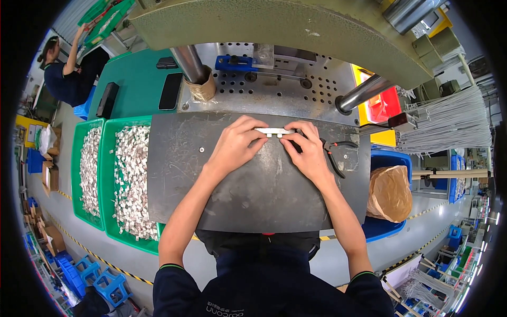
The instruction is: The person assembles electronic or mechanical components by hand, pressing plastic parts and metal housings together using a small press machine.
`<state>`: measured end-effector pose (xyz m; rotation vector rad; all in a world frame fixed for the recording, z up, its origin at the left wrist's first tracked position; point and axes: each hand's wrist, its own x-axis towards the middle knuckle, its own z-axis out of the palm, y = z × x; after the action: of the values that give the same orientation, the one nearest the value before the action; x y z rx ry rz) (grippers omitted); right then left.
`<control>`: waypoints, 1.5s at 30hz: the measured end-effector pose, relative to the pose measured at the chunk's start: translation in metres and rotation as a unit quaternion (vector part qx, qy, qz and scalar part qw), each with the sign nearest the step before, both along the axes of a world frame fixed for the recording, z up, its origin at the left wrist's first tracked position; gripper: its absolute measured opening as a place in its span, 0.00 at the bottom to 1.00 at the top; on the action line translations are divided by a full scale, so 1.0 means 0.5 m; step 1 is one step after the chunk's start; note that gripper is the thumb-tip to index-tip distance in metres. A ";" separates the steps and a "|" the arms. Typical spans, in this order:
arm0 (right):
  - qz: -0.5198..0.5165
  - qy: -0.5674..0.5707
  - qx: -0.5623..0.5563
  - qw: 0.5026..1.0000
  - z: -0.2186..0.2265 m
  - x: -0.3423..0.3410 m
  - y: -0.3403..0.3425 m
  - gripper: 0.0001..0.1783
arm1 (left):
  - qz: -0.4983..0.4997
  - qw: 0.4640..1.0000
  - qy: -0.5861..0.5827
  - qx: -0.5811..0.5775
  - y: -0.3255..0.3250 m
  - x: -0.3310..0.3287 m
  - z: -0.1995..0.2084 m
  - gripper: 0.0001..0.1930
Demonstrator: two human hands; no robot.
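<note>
My left hand (235, 143) and my right hand (309, 154) pinch the two ends of a short, pale metal bar (274, 130) between thumb and fingertips. Two small light pieces show at the bar's near edge, between the thumbs; how they join it is too small to tell. Both hands are over the far part of a dark grey work plate (248, 198). Just right of my right hand lie pliers (335, 161) with black and red handles, partly hidden behind that hand.
Green bins (110, 174) full of small metal pieces stand left. Beyond the plate is a press with a perforated metal bed (237, 98) and steel posts (364, 95). At right are a blue bin (393, 158) and bundled thin rods (449, 124). A co-worker (71, 79) stands far left.
</note>
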<state>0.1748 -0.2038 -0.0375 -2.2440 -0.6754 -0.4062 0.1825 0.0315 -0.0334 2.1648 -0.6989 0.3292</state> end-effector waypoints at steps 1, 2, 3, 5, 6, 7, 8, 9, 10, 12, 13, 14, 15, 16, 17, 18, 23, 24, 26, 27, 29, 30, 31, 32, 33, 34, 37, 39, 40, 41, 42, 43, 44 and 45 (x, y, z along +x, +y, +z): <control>-0.001 0.000 0.000 1.000 0.001 0.000 0.000 0.08 | -0.001 1.000 0.000 0.000 -0.002 0.000 0.000 0.06; -0.005 0.003 0.000 1.000 0.002 -0.001 0.000 0.08 | 0.002 1.000 -0.003 0.000 -0.004 -0.001 0.001 0.06; -0.009 0.006 0.000 1.000 0.002 -0.002 0.000 0.08 | 0.005 1.000 -0.007 0.000 -0.006 -0.001 0.000 0.06; -0.016 0.004 -0.001 1.000 0.004 -0.003 0.003 0.08 | 0.006 1.000 -0.017 0.003 -0.007 0.000 -0.004 0.06; -0.023 0.002 -0.002 1.000 0.004 -0.004 0.005 0.08 | 0.006 1.000 -0.028 0.006 -0.007 0.000 -0.007 0.06; -0.023 0.002 -0.002 1.000 0.003 -0.003 0.005 0.08 | 0.006 1.000 -0.028 0.005 -0.008 0.000 -0.008 0.06; -0.028 -0.002 -0.002 1.000 0.003 -0.003 0.005 0.08 | 0.009 0.999 -0.035 0.006 -0.010 0.000 -0.010 0.05; -0.032 -0.007 -0.003 0.999 0.002 -0.003 0.005 0.08 | 0.012 0.999 -0.042 0.007 -0.011 0.000 -0.011 0.05; -0.032 -0.007 -0.003 0.999 0.001 -0.003 0.006 0.08 | 0.012 0.999 -0.042 0.007 -0.011 0.000 -0.012 0.05; -0.036 -0.008 -0.001 0.999 -0.002 -0.002 0.007 0.08 | 0.018 0.999 -0.048 0.011 -0.011 -0.001 -0.014 0.05; -0.036 -0.009 -0.002 0.999 -0.003 -0.002 0.007 0.08 | 0.018 0.999 -0.049 0.010 -0.012 -0.002 -0.015 0.05; -0.036 -0.007 -0.002 0.999 -0.003 -0.002 0.007 0.08 | 0.020 0.998 -0.052 0.010 -0.012 -0.002 -0.016 0.05; -0.036 -0.005 -0.002 0.999 -0.004 -0.002 0.007 0.08 | 0.022 0.998 -0.055 0.010 -0.012 -0.003 -0.017 0.05; -0.035 -0.006 -0.002 0.999 -0.005 -0.002 0.007 0.08 | 0.023 0.998 -0.055 0.010 -0.013 -0.002 -0.017 0.05; -0.035 -0.010 -0.003 0.999 -0.005 -0.001 0.006 0.08 | 0.023 0.998 -0.065 0.006 -0.014 -0.002 -0.017 0.05; -0.036 -0.013 -0.004 0.999 -0.006 -0.001 0.006 0.08 | 0.022 0.997 -0.074 0.002 -0.015 -0.001 -0.017 0.06; -0.033 -0.021 -0.002 0.999 -0.009 0.000 0.004 0.08 | 0.026 0.996 -0.081 -0.001 -0.018 -0.003 -0.017 0.06; -0.031 -0.023 -0.001 0.999 -0.009 0.000 0.004 0.08 | 0.028 0.996 -0.079 -0.003 -0.018 -0.003 -0.018 0.06; -0.031 -0.026 0.002 0.999 -0.009 0.001 0.004 0.08 | 0.032 0.997 -0.073 0.002 -0.020 -0.005 -0.020 0.06; -0.032 -0.029 0.005 0.999 -0.009 0.002 0.004 0.08 | 0.035 0.997 -0.067 0.005 -0.021 -0.007 -0.021 0.06; -0.032 -0.032 0.005 0.999 -0.010 0.003 0.003 0.09 | 0.037 0.997 -0.062 0.001 -0.023 -0.006 -0.024 0.06; -0.032 -0.034 0.006 0.999 -0.010 0.003 0.002 0.10 | 0.039 0.998 -0.056 -0.003 -0.024 -0.005 -0.025 0.06; -0.029 -0.036 0.006 0.999 -0.010 0.004 0.004 0.10 | 0.043 0.997 -0.058 -0.003 -0.022 -0.004 -0.029 0.06; -0.032 -0.020 0.009 0.999 -0.010 0.005 0.006 0.11 | 0.042 0.997 -0.061 -0.005 -0.022 -0.001 -0.032 0.07; -0.034 -0.004 0.012 0.999 -0.010 0.006 0.008 0.13 | 0.041 0.997 -0.063 -0.007 -0.020 0.001 -0.035 0.08; -0.032 -0.009 0.012 0.999 -0.006 0.007 0.007 0.13 | 0.043 0.997 -0.069 -0.008 -0.023 0.004 -0.028 0.08; -0.029 -0.020 -0.004 0.999 0.011 0.019 0.013 0.18 | 0.038 0.997 -0.068 -0.009 -0.023 0.010 -0.016 0.15; -0.060 -0.020 0.042 0.997 0.024 0.036 0.024 0.19 | 0.037 0.996 -0.075 -0.005 -0.021 0.010 -0.016 0.15; -0.056 -0.028 0.043 0.997 0.032 0.058 0.026 0.19 | 0.033 0.997 -0.075 0.001 -0.019 0.009 -0.014 0.15; -0.072 -0.045 0.053 0.995 0.042 0.091 0.023 0.19 | 0.021 0.998 -0.062 0.014 -0.014 0.008 -0.017 0.17; -0.088 -0.061 0.064 0.992 0.056 0.127 0.022 0.19 | 0.026 0.997 -0.070 0.016 -0.011 0.005 -0.018 0.17; -0.101 -0.052 0.067 0.991 0.079 0.165 0.026 0.20 | 0.027 0.997 -0.064 0.017 -0.008 0.002 -0.015 0.18; -0.114 -0.042 0.070 0.990 0.103 0.205 0.032 0.22 | 0.028 0.998 -0.057 0.018 -0.003 -0.004 -0.013 0.19; -0.114 -0.052 0.072 0.990 0.125 0.250 0.028 0.22 | 0.018 0.999 -0.045 0.024 -0.006 -0.007 -0.004 0.19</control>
<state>0.2998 -0.1897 0.0252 -2.1787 -0.4279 -0.6670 0.1791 0.0287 -0.0355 2.2218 -0.7255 0.4348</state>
